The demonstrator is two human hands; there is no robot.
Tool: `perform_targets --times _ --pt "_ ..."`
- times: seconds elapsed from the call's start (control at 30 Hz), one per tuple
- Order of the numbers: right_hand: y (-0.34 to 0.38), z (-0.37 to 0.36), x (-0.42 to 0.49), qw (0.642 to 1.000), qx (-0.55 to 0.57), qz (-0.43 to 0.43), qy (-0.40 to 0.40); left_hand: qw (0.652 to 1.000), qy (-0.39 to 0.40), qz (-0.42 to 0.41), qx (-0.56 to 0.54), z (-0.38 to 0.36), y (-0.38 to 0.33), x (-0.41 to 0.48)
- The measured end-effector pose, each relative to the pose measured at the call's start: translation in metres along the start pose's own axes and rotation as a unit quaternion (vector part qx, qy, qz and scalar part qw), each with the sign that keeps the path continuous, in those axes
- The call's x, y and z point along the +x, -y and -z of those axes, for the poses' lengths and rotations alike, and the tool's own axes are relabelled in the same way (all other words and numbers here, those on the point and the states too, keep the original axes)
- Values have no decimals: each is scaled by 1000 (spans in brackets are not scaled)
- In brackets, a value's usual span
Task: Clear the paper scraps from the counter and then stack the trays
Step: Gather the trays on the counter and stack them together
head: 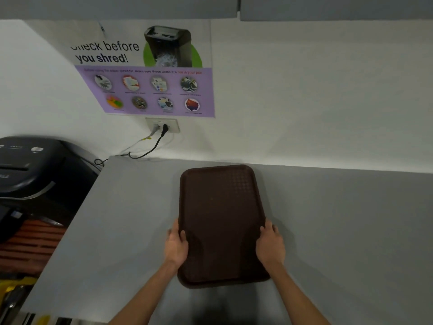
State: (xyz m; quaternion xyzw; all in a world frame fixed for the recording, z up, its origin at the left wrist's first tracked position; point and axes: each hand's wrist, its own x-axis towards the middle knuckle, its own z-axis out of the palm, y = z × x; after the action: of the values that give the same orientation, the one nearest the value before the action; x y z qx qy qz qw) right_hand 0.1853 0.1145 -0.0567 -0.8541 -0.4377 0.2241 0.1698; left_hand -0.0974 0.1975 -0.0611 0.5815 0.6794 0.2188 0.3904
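Observation:
A dark brown tray (pixel 220 207) lies lengthwise on the grey counter (pixel 121 219), its far end near the wall. My left hand (pixel 176 247) grips its left long edge, thumb over the rim. My right hand (pixel 270 245) grips the right long edge the same way. Whether another tray lies beneath it I cannot tell. No paper scraps show on the counter.
A black paper shredder (pixel 35 174) stands left of the counter's end. Two cords (pixel 150 148) run from a wall socket (pixel 164 125) down behind the counter. A shredder poster (pixel 150 73) hangs on the wall. Grey cabinets (pixel 328 8) hang overhead.

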Motion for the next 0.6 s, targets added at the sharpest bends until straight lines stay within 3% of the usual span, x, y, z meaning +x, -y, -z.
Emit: perform_targets --times 0.17,0.43,0.53,0.6 --pt "-11 37 49 998 -8 -43 37 995 84 -2 -46 -2 6 -42" --pt "-9 65 107 992 -60 10 107 998 -48 -18 18 29 -22 22" --pt "0 57 90 993 -88 20 70 997 -25 -28 71 38 -42 50" --pt "2 50 61 997 -71 7 -5 995 -3 -34 97 40 -52 68"
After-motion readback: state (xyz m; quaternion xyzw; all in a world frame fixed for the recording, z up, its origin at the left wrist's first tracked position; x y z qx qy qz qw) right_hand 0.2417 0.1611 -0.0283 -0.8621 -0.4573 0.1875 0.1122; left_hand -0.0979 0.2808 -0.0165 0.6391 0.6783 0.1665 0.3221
